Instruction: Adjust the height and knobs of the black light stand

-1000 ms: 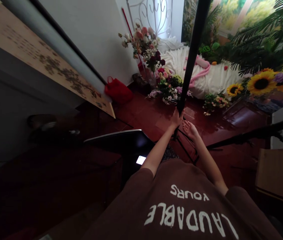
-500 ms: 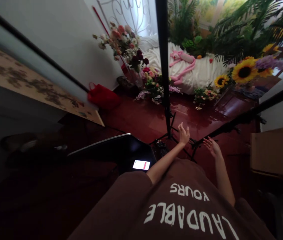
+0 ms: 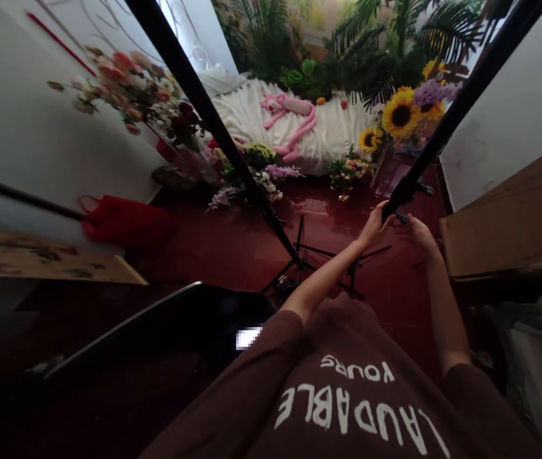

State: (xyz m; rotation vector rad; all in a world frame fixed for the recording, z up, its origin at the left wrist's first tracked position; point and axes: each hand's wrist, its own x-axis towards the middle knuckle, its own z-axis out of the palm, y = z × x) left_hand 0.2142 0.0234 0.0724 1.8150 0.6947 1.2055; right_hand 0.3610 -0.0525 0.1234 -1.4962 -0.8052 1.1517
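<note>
A black tripod stand [image 3: 462,115] slants down from the upper right to its spread legs on the floor. My left hand [image 3: 374,226] is closed round its pole, below a clamp with a knob [image 3: 424,189]. My right hand [image 3: 421,234] is at a lower black knob [image 3: 401,218] on the same pole, its fingertips bent in and touching it. To the left leans a second black tripod stand [image 3: 204,111], with neither hand on it.
Pink plush toy [image 3: 294,105] lies on white cloth [image 3: 338,134] at the back. Sunflowers [image 3: 400,116] and other flowers [image 3: 132,83] flank it. A red bag [image 3: 122,220] is left, a cardboard box [image 3: 514,210] right. A bright screen [image 3: 247,338] rests on a dark surface [image 3: 189,325].
Both hands have moved forward from open beside the stand onto its pole and lower knob. The right stand is now more upright, and the view has turned to the right.
</note>
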